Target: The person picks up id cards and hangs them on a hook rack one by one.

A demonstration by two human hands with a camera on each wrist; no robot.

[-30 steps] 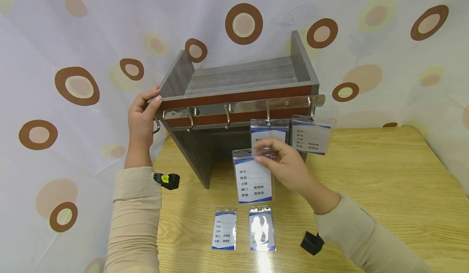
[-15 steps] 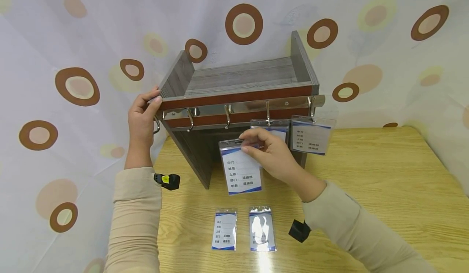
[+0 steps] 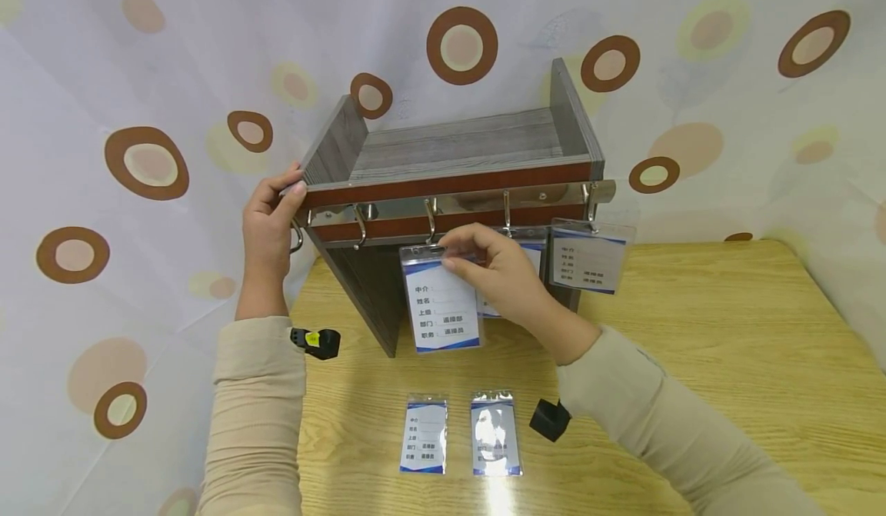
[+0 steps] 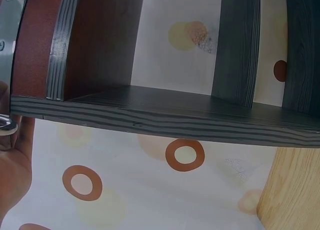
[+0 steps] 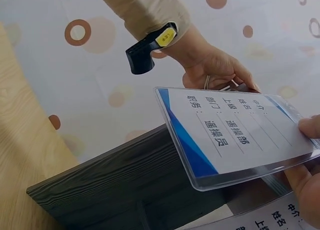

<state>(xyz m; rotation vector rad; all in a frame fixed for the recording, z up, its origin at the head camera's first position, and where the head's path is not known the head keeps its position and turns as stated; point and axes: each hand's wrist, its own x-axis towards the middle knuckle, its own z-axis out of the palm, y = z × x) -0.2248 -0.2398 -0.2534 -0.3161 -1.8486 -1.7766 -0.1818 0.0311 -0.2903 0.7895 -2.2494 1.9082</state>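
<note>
My right hand [image 3: 501, 277] pinches a clear badge holder [image 3: 443, 304] by its top edge, thumb in front. The badge holder, with a white and blue card inside, hangs upright, its slotted top just below the middle hook [image 3: 431, 222] of the metal hook rail [image 3: 464, 204]. In the right wrist view the card [image 5: 230, 132] faces the camera. My left hand [image 3: 268, 220] grips the left front corner of the grey wooden shelf [image 3: 457, 139]. Two more badge holders hang from hooks to the right: one at the end [image 3: 591, 261], and one partly behind my right hand.
Two badge holders lie flat on the wooden table in front of the shelf, one on the left [image 3: 424, 435] and a glare-covered one [image 3: 495, 439] on the right. A curtain with brown circles [image 3: 461, 45] stands behind. Bare hooks [image 3: 360, 225] line the rail's left part.
My right hand has carried the badge holder left and upward, from in front of the hanging badge holder to just under the middle hook. The left hand stays on the shelf corner.
</note>
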